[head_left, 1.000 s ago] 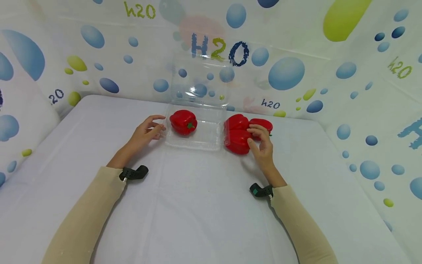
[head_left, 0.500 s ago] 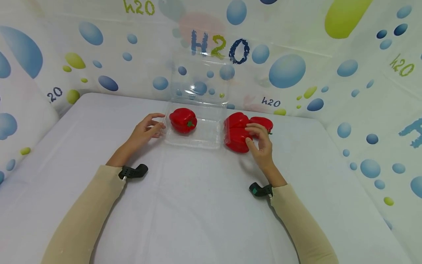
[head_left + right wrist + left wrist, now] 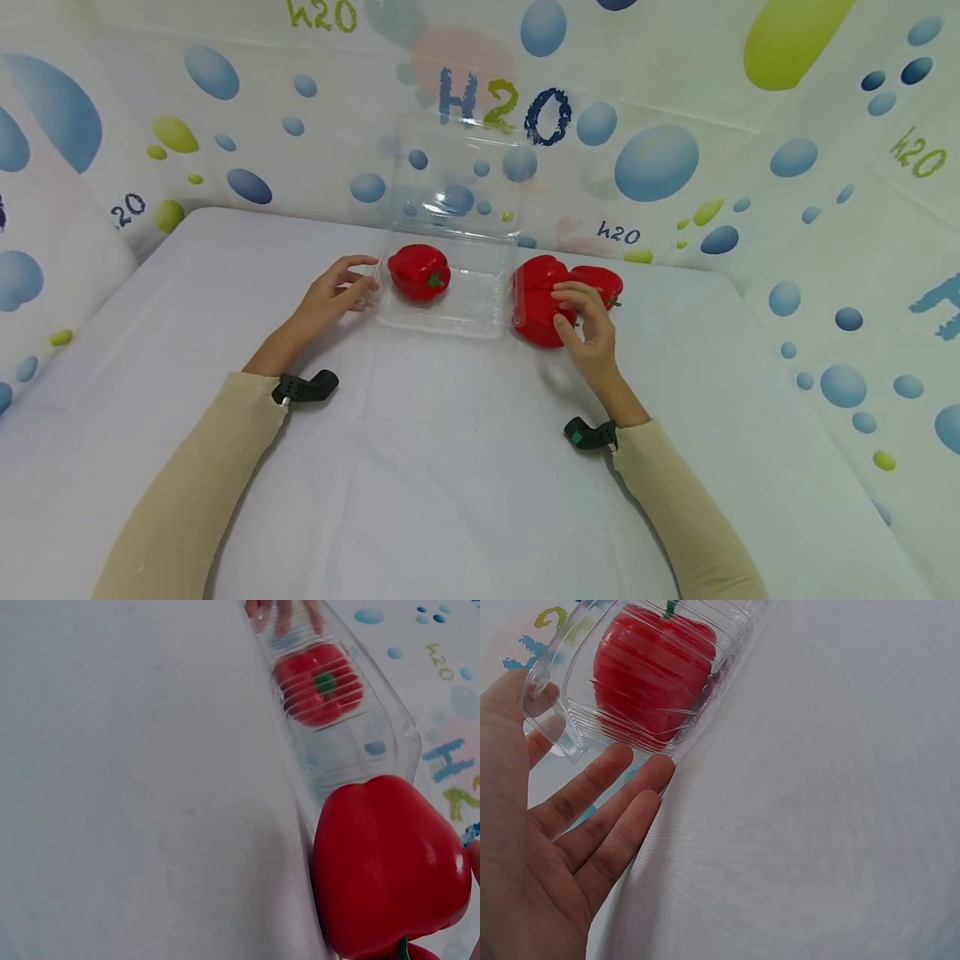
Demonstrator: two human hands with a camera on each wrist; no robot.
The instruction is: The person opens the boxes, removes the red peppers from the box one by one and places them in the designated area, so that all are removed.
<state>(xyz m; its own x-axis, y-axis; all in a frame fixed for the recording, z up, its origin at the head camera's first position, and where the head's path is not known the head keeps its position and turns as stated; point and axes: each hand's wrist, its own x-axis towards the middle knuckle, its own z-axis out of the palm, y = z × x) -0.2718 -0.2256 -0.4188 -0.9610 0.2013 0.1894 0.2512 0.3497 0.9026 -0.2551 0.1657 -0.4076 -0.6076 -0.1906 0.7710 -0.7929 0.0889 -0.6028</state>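
In the head view, a clear plastic clamshell container (image 3: 442,325) stands with its lid (image 3: 457,183) raised against the backdrop. One red bell pepper (image 3: 417,273) lies in its left part, green stem toward the right. My left hand (image 3: 333,292) is at the container's left end, fingers loosely extended; in the left wrist view its thumb and forefinger show partly through the plastic rim. Right of the container sits a front red bell pepper (image 3: 538,321). My right hand (image 3: 594,333) is over its right side, thumb and fingers apart; the right wrist view barely catches a finger.
Two more red bell peppers are grouped there, a back one (image 3: 542,271) and a right one (image 3: 600,283). A white cloth (image 3: 450,467) covers the table. The patterned backdrop (image 3: 300,150) rises behind its rear edge. Each wrist carries a dark camera mount (image 3: 306,387).
My right hand has shifted slightly left over the front pepper. My left hand stays at the container's end, and the peppers keep their places.
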